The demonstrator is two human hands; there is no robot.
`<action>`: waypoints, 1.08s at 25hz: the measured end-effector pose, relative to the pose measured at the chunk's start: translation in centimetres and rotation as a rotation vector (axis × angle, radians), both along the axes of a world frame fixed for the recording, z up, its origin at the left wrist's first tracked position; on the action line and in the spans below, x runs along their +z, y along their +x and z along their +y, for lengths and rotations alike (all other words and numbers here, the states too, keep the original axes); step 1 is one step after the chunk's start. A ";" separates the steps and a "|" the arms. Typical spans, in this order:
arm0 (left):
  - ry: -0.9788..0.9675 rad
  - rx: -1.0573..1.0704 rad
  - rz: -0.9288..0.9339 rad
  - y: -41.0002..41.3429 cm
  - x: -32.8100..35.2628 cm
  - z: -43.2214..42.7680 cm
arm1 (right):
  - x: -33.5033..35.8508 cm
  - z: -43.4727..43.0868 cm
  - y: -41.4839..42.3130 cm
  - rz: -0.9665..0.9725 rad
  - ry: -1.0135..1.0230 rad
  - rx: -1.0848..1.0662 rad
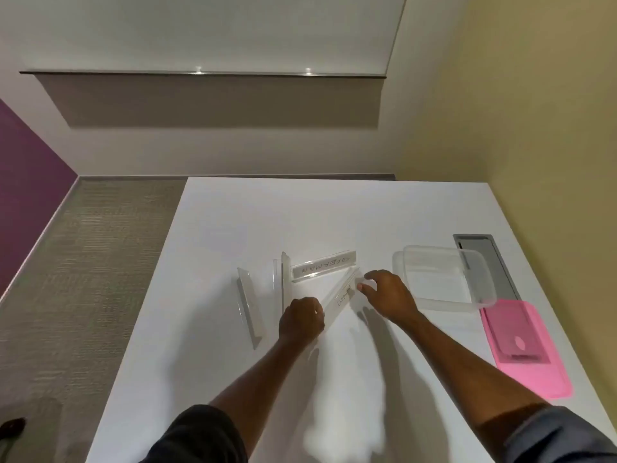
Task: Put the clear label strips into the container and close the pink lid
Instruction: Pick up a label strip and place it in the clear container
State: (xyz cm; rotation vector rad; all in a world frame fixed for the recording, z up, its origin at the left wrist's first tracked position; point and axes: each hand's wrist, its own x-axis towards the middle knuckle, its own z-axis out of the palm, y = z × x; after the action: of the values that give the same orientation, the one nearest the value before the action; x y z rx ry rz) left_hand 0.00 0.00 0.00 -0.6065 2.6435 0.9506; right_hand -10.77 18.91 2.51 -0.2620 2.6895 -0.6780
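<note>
Several clear label strips lie on the white table [233, 212]. One lettered strip [341, 296] slants between my hands: my left hand [300, 320] grips its near end and my right hand [384, 295] pinches its far end. Another lettered strip [322, 269] lies just behind it. Two strips [280, 279] stand side by side to the left, and one more [248, 305] lies further left. The clear container [444, 279] sits open to the right of my right hand, with a strip lying inside. The pink lid [524, 345] lies flat in front of the container.
A grey cable hatch [487, 259] is set into the table behind the container. The table's left edge drops to grey carpet [83, 279]. A yellow wall [534, 128] runs along the right.
</note>
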 end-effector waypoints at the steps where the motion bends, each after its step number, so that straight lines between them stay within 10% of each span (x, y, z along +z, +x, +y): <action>1: 0.052 0.053 -0.034 -0.1 -0.6 0.0 | -0.5 -0.2 -0.4 -0.032 -0.006 -0.003; 10: 0.435 0.509 -0.208 -0.3 -4.9 1.9 | -3.6 -1.3 -4.5 -0.112 -0.007 0.014; 27: 0.481 0.869 -0.052 -0.1 -5.0 4.9 | -5.8 -0.4 -6.5 -0.150 -0.107 0.034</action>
State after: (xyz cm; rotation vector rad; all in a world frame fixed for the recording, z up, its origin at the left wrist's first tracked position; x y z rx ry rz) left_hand -0.12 4.89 -4.98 -1.6466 1.9314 1.6697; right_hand -17.32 18.49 -3.33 -0.2724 2.5050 -0.7989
